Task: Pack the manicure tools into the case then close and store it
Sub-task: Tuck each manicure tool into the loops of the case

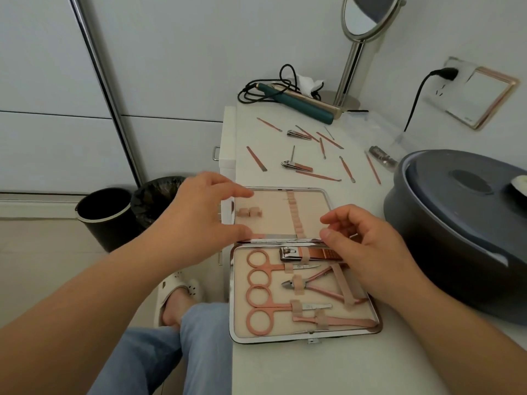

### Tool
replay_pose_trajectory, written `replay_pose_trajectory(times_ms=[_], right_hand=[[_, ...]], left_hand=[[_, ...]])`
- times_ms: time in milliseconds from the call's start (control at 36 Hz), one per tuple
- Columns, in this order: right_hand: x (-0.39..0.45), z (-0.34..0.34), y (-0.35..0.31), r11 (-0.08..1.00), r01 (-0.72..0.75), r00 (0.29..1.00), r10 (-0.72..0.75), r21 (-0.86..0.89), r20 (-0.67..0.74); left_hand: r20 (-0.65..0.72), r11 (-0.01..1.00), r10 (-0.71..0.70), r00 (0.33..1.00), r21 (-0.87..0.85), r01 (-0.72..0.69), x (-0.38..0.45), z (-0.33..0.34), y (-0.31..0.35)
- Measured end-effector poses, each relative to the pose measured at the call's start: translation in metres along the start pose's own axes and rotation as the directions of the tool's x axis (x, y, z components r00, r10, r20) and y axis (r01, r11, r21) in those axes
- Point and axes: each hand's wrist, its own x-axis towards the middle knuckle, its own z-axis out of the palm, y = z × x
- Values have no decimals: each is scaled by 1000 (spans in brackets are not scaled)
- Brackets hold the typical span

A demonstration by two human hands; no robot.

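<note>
The manicure case is lying open flat on the white tabletop directly under both hands, its far half holding only empty elastic loops and its near half already carrying two pairs of rose-gold scissors, a cuticle nipper and a large nail clipper strapped across the top. The left hand is hovering with fingers spread wide over the left edge of the empty half, gripping nothing. The right hand is sitting over the hinge and the right end of the large clipper with fingers loosely curled; whether it is touching or pinching that clipper I cannot tell. Beyond both hands, well apart from the case, the loose tools are lying scattered: slim rose-gold picks and files and two smaller nail clippers. Farther still a green hair straightener with coiled cord and a standing mirror are sitting by the wall, and right of the right hand a dark round tub is resting. Packing looks partway done, with the near half filled and the far half waiting. The next move probably calls for reaching forward to a loose tool, then sliding it narrow-end first under a matching loop.
</note>
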Motion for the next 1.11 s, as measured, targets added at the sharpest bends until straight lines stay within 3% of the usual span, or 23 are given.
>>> replay_pose_trajectory(times_ms=[222,639,917,1028,1111], right_hand=[[0,0,1,1000,10,1000,-10,-5,-2],[2,1,3,997,33,999,-33,-63,3],[2,2,3,996,29,1000,-29,-79,10],[2,1,3,998,16,1000,-16,-61,-3],[1,2,1,997,9,1000,-9,-71,-4]], left_hand=[[251,968,-246,936,13,251,19,2,1],[234,945,-275,932,241,219,41,25,6],[169,962,-257,951,137,236,34,28,-1],[133,967,-254,958,26,252,25,26,-4],[187,946,-285,940,-102,307,20,24,-6]])
